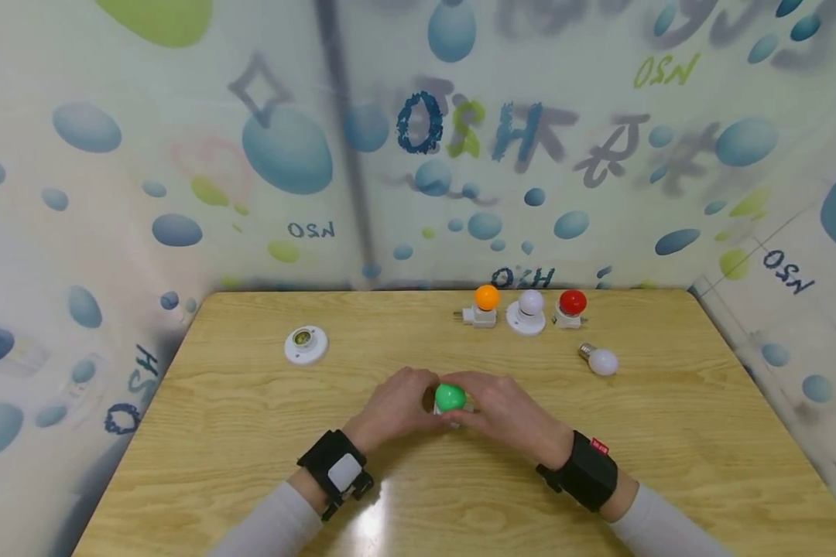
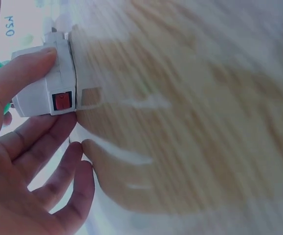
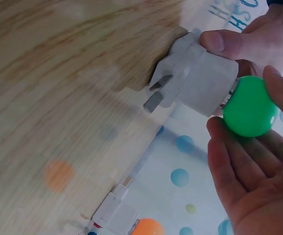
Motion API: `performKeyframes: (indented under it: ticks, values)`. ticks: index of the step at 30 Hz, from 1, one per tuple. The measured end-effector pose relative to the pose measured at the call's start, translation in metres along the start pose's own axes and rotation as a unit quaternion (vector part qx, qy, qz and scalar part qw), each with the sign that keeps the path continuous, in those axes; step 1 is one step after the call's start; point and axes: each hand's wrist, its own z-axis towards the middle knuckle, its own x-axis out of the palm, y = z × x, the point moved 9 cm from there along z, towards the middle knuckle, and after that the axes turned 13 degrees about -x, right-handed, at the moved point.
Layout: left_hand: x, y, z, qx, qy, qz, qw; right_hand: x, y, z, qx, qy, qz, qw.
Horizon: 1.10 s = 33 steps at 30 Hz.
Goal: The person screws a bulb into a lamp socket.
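Note:
A green bulb (image 1: 450,397) stands upright on a white plug-in lamp socket (image 3: 207,81) at the middle of the table. My left hand (image 1: 404,398) pinches the socket body between thumb and fingers, as the left wrist view shows. On the socket's side is a red rocker switch (image 2: 62,101), and flat metal prongs (image 3: 156,95) stick out of it in the right wrist view. Thumb and fingers of my right hand (image 1: 505,406) hold the bulb from its sides. A little metal thread shows between bulb and socket.
Along the back of the wooden table (image 1: 237,480) stand an orange bulb (image 1: 487,298), a white bulb (image 1: 531,302) and a red bulb (image 1: 573,302) in white holders. A loose white bulb (image 1: 603,361) lies right. A bulbless round lamp holder (image 1: 305,356) sits left.

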Motion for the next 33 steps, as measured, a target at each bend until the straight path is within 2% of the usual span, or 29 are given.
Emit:
performKeyframes:
  ticks: [4,9,14,21,26,29,33]
  values:
    - [0.001,0.000,0.000,-0.002,-0.008,-0.014,0.9999,0.000,-0.004,-0.002,0.010,0.003,0.026,1.000]
    - [0.000,-0.001,0.003,-0.001,-0.020,0.003,0.9998,-0.002,-0.006,-0.002,0.010,0.011,0.042,0.999]
    - [0.001,-0.002,0.004,0.001,-0.016,0.009,0.9998,-0.003,-0.005,-0.001,0.004,0.009,0.043,0.999]
    - [0.000,0.002,0.002,-0.004,-0.023,0.017,0.9996,-0.004,0.003,0.004,-0.019,-0.013,-0.009,1.000]
    - [-0.001,0.003,-0.001,-0.007,-0.036,0.019,0.9991,-0.003,0.003,0.005,-0.010,-0.013,-0.028,0.999]
    - [0.001,0.001,-0.003,-0.004,-0.021,0.013,0.9997,-0.002,0.001,0.003,0.006,-0.007,-0.014,1.000]
    - [-0.002,0.000,-0.008,-0.007,0.027,-0.007,0.9996,-0.005,-0.003,0.000,0.031,-0.010,0.017,0.999]
